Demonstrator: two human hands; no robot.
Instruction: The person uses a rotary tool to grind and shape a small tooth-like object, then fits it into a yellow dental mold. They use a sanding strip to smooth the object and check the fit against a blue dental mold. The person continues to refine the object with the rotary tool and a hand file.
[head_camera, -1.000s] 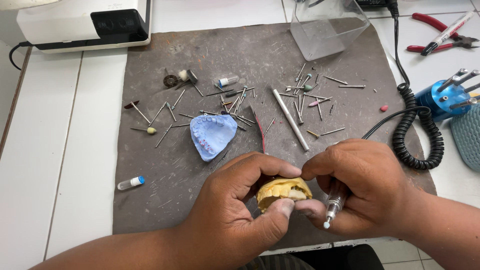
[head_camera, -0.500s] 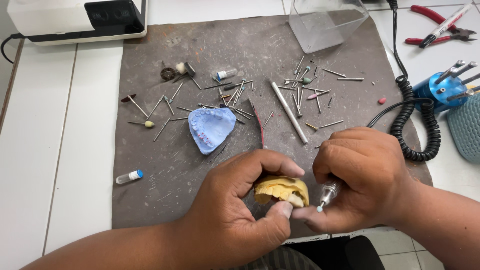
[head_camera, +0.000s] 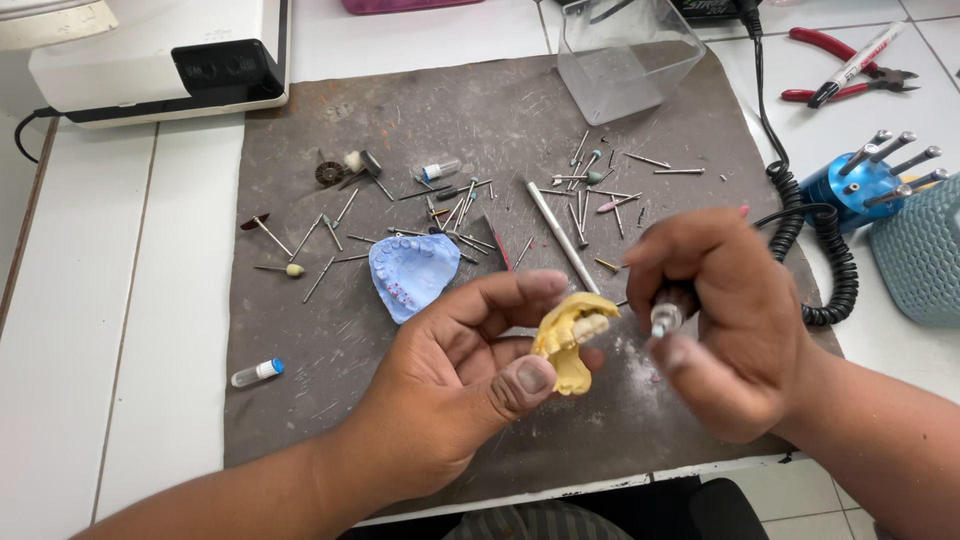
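My left hand (head_camera: 455, 375) grips a yellow plaster dental cast (head_camera: 570, 340) between thumb and fingers, tilted so its pale teeth face right. My right hand (head_camera: 725, 315) holds a rotary handpiece (head_camera: 668, 315), its metal tip pointing down a little to the right of the cast, not touching it. A black coiled cord (head_camera: 825, 245) runs from that hand toward the back right. A blue dental cast (head_camera: 412, 272) lies on the grey mat (head_camera: 330, 330) just behind my left hand.
Several burs and metal rods (head_camera: 560, 200) lie scattered over the mat. A small vial (head_camera: 257, 372) rests at the left. A clear plastic box (head_camera: 630, 55), a white machine (head_camera: 160, 60), a blue bur stand (head_camera: 865, 180), red pliers (head_camera: 850, 65) and a teal basket (head_camera: 925, 255) ring the mat.
Both hands have lifted up off the mat. The yellow cast has turned so its teeth show, and the handpiece has drawn slightly away to its right.
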